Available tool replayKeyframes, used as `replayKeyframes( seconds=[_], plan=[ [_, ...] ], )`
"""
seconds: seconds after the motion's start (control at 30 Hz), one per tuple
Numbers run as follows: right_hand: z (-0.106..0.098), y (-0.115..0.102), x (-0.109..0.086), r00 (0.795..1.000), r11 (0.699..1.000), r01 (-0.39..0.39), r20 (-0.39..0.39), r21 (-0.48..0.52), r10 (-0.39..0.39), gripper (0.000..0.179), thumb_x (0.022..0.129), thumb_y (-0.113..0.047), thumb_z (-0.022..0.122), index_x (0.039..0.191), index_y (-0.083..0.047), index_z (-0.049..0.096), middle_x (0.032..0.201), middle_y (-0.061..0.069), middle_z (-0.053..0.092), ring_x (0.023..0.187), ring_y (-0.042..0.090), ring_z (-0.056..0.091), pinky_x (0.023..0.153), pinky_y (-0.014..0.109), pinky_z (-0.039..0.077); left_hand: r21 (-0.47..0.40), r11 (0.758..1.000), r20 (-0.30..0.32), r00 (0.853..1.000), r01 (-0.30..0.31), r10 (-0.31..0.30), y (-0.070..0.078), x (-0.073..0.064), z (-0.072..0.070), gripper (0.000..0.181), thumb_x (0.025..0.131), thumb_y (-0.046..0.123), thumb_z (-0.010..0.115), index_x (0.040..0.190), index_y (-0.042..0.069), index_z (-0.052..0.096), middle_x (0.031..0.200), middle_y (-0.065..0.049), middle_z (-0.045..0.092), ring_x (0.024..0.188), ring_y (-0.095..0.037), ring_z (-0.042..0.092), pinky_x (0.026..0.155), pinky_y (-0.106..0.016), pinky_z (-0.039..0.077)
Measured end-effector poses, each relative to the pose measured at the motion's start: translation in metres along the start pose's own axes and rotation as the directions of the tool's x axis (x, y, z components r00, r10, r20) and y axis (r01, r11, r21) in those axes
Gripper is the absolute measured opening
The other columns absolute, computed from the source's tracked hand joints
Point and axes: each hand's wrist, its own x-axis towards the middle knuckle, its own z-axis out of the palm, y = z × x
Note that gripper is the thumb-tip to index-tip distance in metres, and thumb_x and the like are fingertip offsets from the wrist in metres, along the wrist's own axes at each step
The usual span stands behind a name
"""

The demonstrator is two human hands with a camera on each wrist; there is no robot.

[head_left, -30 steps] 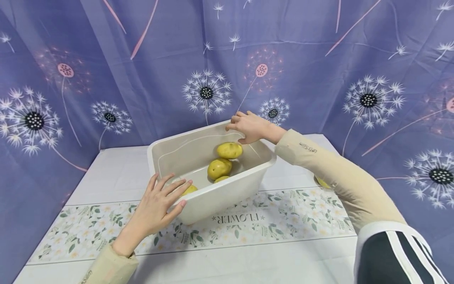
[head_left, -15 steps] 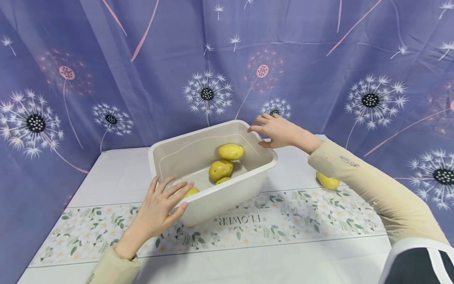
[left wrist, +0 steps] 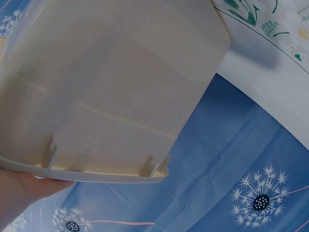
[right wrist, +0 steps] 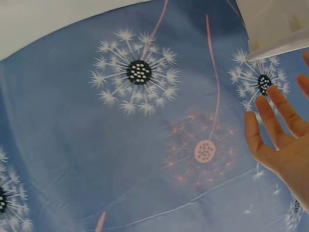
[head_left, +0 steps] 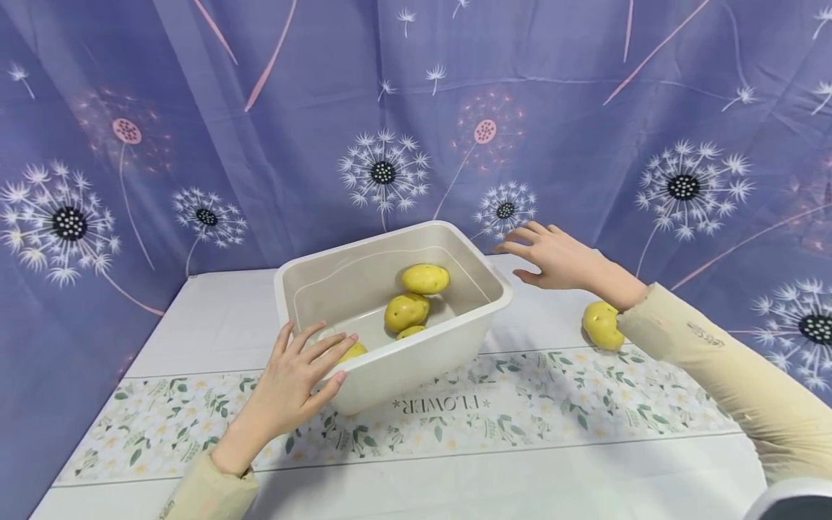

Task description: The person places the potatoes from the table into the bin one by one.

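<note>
A whitish plastic bin (head_left: 416, 368) stands at a slant on the table, with several yellow potatoes inside. One potato (head_left: 425, 279) lies toward its far right, another potato (head_left: 406, 312) just in front, and the near wall partly hides the others. My left hand (head_left: 289, 379) rests on the bin's left near corner, fingers spread over the rim; the left wrist view shows the bin's outer wall (left wrist: 106, 96). In the air right of the bin, my right hand (head_left: 555, 258) has loosely extended fingers and holds nothing. A further potato (head_left: 602, 326) lies on the table near the right sleeve.
A purple curtain (head_left: 292, 144) with dandelion prints hangs behind and at both sides of the table. The white tablecloth (head_left: 494, 477) bears a floral band with lettering in front of the bin.
My right hand has moved right, from above the bin's far right part to outside it. The potato on the table has come into fuller view. My left hand keeps its place.
</note>
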Motion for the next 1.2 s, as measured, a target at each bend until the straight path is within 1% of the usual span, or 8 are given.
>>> replayKeyframes(
  seconds=[0.17,0.37,0.5,0.73,0.83,1.0,1.07,1.2],
  plan=[
    [0.003,0.002,-0.02,1.0,0.999,-0.025,-0.011,0.034,0.025,0.043,0.076,-0.018,0.066,0.117,-0.014,0.054,0.111,0.012,0.055,0.096,0.03,0.05,0.061,0.042,0.044,0.002,1.0,-0.002,1.0,-0.007,0.007,0.0,0.0,0.0,0.045,0.094,0.042,0.03,0.129,0.021,0.049,0.117,-0.003,0.061,0.117,-0.034,0.044,0.099,-0.062,0.02],
    [0.006,0.007,-0.041,0.998,0.997,-0.064,-0.009,0.042,0.065,0.044,0.074,-0.016,0.067,0.117,-0.014,0.055,0.111,0.011,0.056,0.096,0.028,0.049,0.063,0.043,0.044,0.004,1.0,-0.001,1.0,-0.004,0.004,0.0,-0.001,0.0,0.045,0.094,0.042,0.03,0.128,0.02,0.049,0.116,-0.003,0.061,0.117,-0.033,0.044,0.099,-0.062,0.02],
    [0.007,0.011,-0.054,0.994,0.993,-0.11,-0.009,0.046,0.111,0.044,0.073,-0.015,0.068,0.115,-0.015,0.057,0.112,0.011,0.056,0.097,0.028,0.049,0.063,0.044,0.044,0.002,1.0,-0.002,1.0,0.0,0.0,0.0,-0.002,0.0,0.045,0.094,0.043,0.03,0.128,0.021,0.049,0.117,-0.003,0.061,0.117,-0.033,0.045,0.099,-0.062,0.02],
    [0.013,0.019,-0.079,0.981,0.98,-0.194,0.026,0.037,0.193,0.043,0.072,-0.015,0.069,0.114,-0.016,0.057,0.109,0.01,0.056,0.1,0.03,0.048,0.065,0.046,0.044,0.005,1.0,-0.024,1.0,-0.01,0.01,0.0,-0.001,-0.001,0.046,0.095,0.043,0.028,0.127,0.019,0.051,0.115,-0.004,0.061,0.115,-0.034,0.046,0.098,-0.063,0.022],
    [0.018,0.022,-0.091,0.978,0.978,-0.205,0.035,0.027,0.204,0.044,0.071,-0.015,0.069,0.114,-0.016,0.057,0.108,0.01,0.057,0.097,0.029,0.049,0.063,0.046,0.044,0.005,1.0,-0.026,1.0,-0.009,0.009,0.0,-0.001,-0.001,0.047,0.095,0.043,0.027,0.127,0.019,0.051,0.116,-0.004,0.061,0.115,-0.035,0.046,0.098,-0.063,0.022],
    [0.035,0.031,-0.112,0.976,0.977,-0.213,0.047,0.015,0.212,0.044,0.07,-0.016,0.071,0.111,-0.015,0.058,0.104,0.011,0.057,0.092,0.029,0.05,0.06,0.046,0.044,0.008,1.0,-0.018,1.0,-0.008,0.008,-0.001,-0.001,0.0,0.046,0.095,0.043,0.027,0.127,0.019,0.05,0.117,-0.004,0.061,0.116,-0.034,0.045,0.099,-0.062,0.021],
    [0.042,0.033,-0.119,0.97,0.972,-0.235,0.068,0.016,0.233,0.043,0.07,-0.017,0.071,0.111,-0.016,0.058,0.105,0.011,0.057,0.092,0.029,0.05,0.061,0.046,0.044,0.011,1.0,-0.017,1.0,-0.009,0.009,-0.001,0.0,0.0,0.046,0.095,0.043,0.027,0.127,0.02,0.05,0.117,-0.003,0.061,0.117,-0.034,0.045,0.099,-0.062,0.021],
    [0.055,0.037,-0.131,0.95,0.958,-0.287,0.131,0.021,0.282,0.042,0.071,-0.02,0.07,0.111,-0.015,0.058,0.108,0.013,0.055,0.093,0.029,0.049,0.063,0.047,0.044,0.015,1.0,-0.017,1.0,-0.011,0.011,-0.001,0.0,0.0,0.047,0.095,0.043,0.026,0.127,0.02,0.05,0.116,-0.003,0.061,0.117,-0.033,0.045,0.099,-0.063,0.022]
  ],
)
